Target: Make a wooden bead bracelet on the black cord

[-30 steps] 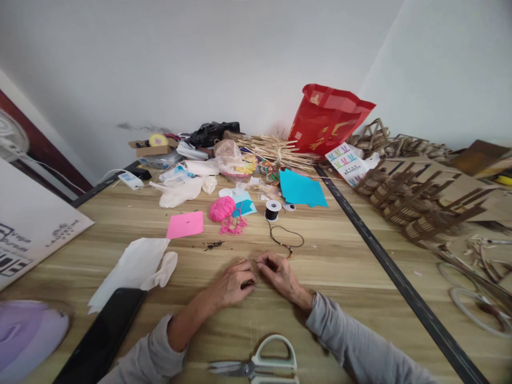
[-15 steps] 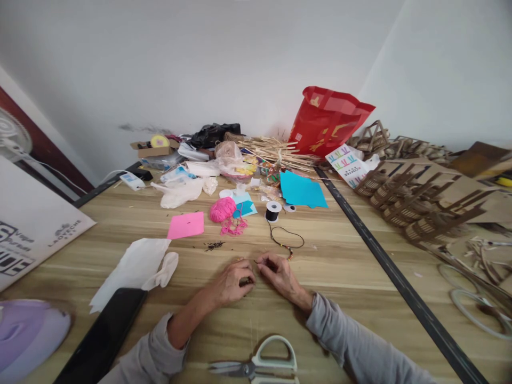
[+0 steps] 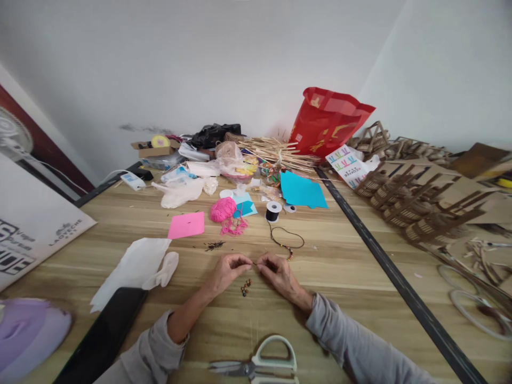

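Observation:
My left hand (image 3: 229, 273) is pinched, its fingertips meeting a dark cord tip; whether a bead sits between them is too small to tell. Opposite it, my right hand (image 3: 280, 275) pinches the end of a thin black cord (image 3: 255, 263). Several small brown and dark beads (image 3: 245, 288) lie on the table just below the fingertips. Behind my right hand, a loop of black cord (image 3: 302, 240) carries threaded beads (image 3: 289, 253) and runs to a black cord spool (image 3: 272, 213). Scissors with pale handles (image 3: 272, 362) rest at the near edge.
Short black pieces (image 3: 215, 246) lie beyond my left hand, near pink paper (image 3: 186, 226) and pink yarn (image 3: 223, 209). A black phone-like slab (image 3: 106, 330) and white sheet (image 3: 130, 266) are at left. Brown wooden models (image 3: 420, 213) crowd the right, past a dark strip (image 3: 384, 261).
My left hand has lifted off the beads, uncovering them, and its fingers have closed to a pinch at the cord tip. My right hand has barely moved.

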Demonstrator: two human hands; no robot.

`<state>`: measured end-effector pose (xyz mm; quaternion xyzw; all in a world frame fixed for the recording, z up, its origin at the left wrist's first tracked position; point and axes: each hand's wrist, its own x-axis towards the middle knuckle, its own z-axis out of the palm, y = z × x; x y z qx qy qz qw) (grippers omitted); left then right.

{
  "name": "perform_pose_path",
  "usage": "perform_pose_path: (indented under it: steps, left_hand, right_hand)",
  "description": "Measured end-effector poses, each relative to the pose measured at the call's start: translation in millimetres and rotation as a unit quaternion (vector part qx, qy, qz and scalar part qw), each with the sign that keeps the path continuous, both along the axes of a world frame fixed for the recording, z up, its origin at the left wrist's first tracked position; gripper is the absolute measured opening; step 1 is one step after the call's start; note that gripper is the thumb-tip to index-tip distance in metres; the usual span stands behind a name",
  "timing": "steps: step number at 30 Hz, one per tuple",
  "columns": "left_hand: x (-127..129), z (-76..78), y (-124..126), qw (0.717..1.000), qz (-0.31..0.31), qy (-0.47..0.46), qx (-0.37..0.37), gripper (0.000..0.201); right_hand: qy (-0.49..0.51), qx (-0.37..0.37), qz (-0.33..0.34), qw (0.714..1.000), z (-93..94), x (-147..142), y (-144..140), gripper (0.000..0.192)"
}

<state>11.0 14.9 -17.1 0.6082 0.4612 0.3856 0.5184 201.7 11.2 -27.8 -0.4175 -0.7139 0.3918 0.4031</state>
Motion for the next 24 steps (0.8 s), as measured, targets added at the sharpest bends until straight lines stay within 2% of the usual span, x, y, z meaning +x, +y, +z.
perform_pose_path:
  steps: [11,24]
  left_hand:
    - [-2.3,-3.4,2.5,0.999,-0.004,-0.025,-0.026,0.02]
    - [-0.1,0.1,1.3,0.999,-0.006,-0.041,-0.027,0.014]
  right_hand:
    - [-0.007,0.006,0.037,0.999,6.5,-0.4,-3.0,0.019]
    - [-0.02,0.006,0.038,0.999,8.0,-2.0,-4.3,0.016]
